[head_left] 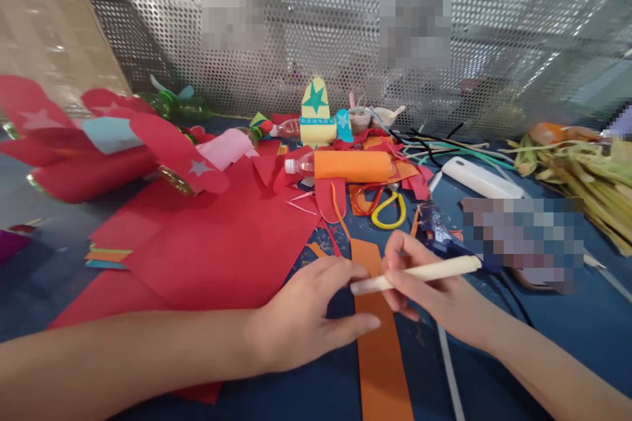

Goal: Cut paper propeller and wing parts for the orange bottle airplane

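Note:
My right hand (427, 289) is closed around a cream-coloured pen (439, 269), whose greyish end points left. Beside that end is my left hand (311, 312), its thumb and fingers apart and nothing in its grasp. I cannot tell whether its fingertips touch the pen. Under both hands a long orange paper strip (382, 355) runs toward me over the dark blue table. Beyond them lies a plastic bottle wrapped in orange paper (353, 166), with its white cap to the left. Yellow-and-red-handled scissors (388, 212) rest just in front of it.
Large red paper sheets (212, 243) cover the left side, with red paper-covered bottle models (93, 171) beyond. A yellow-wrapped bottle (316, 126) stands farther back. To the right are a blue glue gun (447, 243), a white tool (481, 177), cords and dried husks (577, 177). Perforated metal (320, 33) rises behind.

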{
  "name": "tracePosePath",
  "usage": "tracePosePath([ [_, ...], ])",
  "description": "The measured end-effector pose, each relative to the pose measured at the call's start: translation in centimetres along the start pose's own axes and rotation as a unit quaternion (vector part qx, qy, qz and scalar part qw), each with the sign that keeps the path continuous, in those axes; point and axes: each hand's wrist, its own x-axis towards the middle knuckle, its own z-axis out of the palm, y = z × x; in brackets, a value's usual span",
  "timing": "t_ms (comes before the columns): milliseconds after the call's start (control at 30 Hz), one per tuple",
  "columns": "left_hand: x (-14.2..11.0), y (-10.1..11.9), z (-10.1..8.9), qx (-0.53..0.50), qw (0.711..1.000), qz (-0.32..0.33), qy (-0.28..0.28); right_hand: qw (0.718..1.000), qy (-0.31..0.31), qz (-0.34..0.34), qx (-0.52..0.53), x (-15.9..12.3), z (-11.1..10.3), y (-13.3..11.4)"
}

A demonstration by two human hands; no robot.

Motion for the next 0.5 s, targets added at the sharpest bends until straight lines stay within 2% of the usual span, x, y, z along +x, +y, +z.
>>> tracePosePath([
  [267,-0.6,0.1,0.6,0.052,0.997,0.034,-0.041,0.996,-0.028,-0.009,-0.086,-0.3,0.8,1.8],
  [433,-0.6,0.4,0.5,0.075,0.995,0.043,-0.05,0.989,0.02,-0.047,-0.136,0.0,1.5,2.5],
  [500,-0.6,0.4,0.5,0.082,0.994,0.049,-0.056,0.99,0.021,-0.055,-0.129,0.1,1.8,2.5],
])
